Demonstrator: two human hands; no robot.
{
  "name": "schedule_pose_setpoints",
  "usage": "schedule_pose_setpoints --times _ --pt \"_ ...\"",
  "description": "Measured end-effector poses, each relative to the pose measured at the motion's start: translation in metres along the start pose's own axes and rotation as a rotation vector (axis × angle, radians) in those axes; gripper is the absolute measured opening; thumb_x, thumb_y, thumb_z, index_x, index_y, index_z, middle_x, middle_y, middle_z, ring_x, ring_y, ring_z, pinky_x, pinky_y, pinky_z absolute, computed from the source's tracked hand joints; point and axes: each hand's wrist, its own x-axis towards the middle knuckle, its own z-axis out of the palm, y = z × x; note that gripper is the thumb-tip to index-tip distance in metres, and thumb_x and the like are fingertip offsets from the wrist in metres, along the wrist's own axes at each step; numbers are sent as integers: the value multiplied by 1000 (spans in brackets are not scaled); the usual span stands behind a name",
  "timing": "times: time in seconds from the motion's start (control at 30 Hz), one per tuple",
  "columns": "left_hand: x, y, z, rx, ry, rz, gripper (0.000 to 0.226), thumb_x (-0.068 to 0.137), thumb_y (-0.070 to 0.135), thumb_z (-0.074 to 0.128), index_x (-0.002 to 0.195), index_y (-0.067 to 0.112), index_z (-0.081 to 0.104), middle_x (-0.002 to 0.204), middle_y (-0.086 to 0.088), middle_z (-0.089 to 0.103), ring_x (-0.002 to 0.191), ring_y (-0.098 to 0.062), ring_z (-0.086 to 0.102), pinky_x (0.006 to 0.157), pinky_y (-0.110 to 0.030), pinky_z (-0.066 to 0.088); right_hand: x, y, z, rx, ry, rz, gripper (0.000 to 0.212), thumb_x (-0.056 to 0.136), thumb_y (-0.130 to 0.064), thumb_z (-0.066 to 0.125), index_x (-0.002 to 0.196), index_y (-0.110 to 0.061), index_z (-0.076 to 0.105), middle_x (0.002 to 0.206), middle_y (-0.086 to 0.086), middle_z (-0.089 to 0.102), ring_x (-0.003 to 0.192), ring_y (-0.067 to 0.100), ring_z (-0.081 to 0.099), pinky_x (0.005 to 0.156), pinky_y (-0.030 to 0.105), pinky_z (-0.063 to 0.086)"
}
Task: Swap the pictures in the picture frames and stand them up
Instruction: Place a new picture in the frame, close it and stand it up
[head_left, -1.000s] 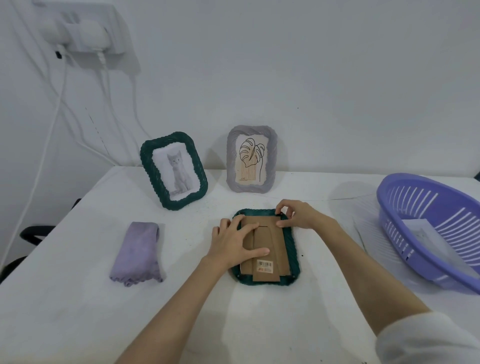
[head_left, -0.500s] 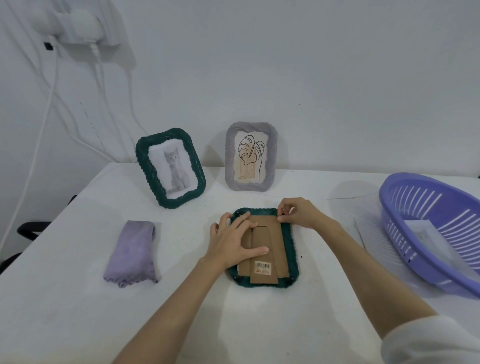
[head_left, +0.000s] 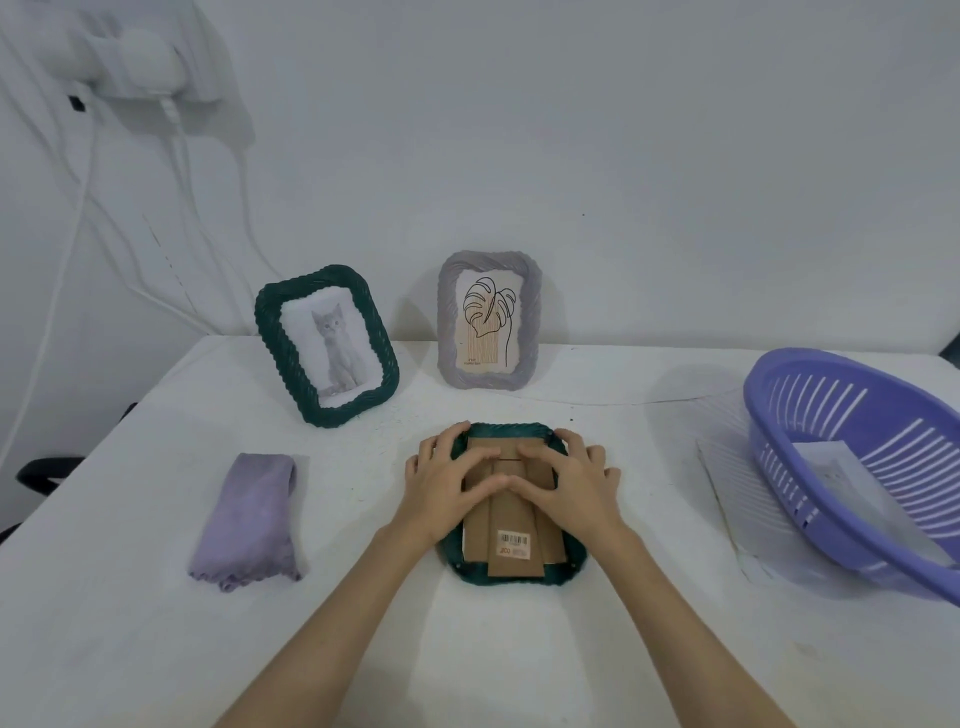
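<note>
A dark green frame (head_left: 511, 576) lies face down at the table's middle, its brown cardboard back (head_left: 511, 540) and barcode sticker facing up. My left hand (head_left: 447, 483) and my right hand (head_left: 574, 480) both rest on the upper half of that back, fingertips pressing near its centre, thumbs meeting. Behind it stand two frames: a green one with a cat picture (head_left: 327, 345) at the left and a grey one with a leaf drawing (head_left: 488, 319) by the wall.
A folded lilac cloth (head_left: 249, 519) lies to the left. A purple plastic basket (head_left: 857, 467) with paper inside sits at the right on a white sheet (head_left: 727, 467). Cables and a wall socket (head_left: 135, 57) hang at the upper left.
My right hand has moved from the frame's top right corner onto the cardboard back beside the left hand. The left hand shifted slightly up. The frame stayed in place.
</note>
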Motion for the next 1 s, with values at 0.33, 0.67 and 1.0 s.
schedule_pose_setpoints --times 0.33,0.67,1.0 --pt "35 -15 -3 -196 113 -151 27 88 29 60 114 23 61 116 -2 54 112 -24 40 87 -27 32 1 1 2 1 -6 4 49 78 -65 53 124 -48 48 146 -5 25 124 23 25 96 41 23" --pt "41 -18 -5 -230 46 -103 16 89 25 58 104 20 62 111 2 52 109 -23 37 81 -24 23 3 1 2 12 -3 13 48 77 -65 53 122 -49 49 146 -6 25 123 23 25 94 40 23" --pt "32 -22 -2 -155 109 -43 22 88 30 58 108 20 62 113 2 57 109 -24 42 83 -20 27 1 0 1 11 3 9 48 77 -65 53 122 -49 49 146 -7 26 123 22 26 93 39 22"
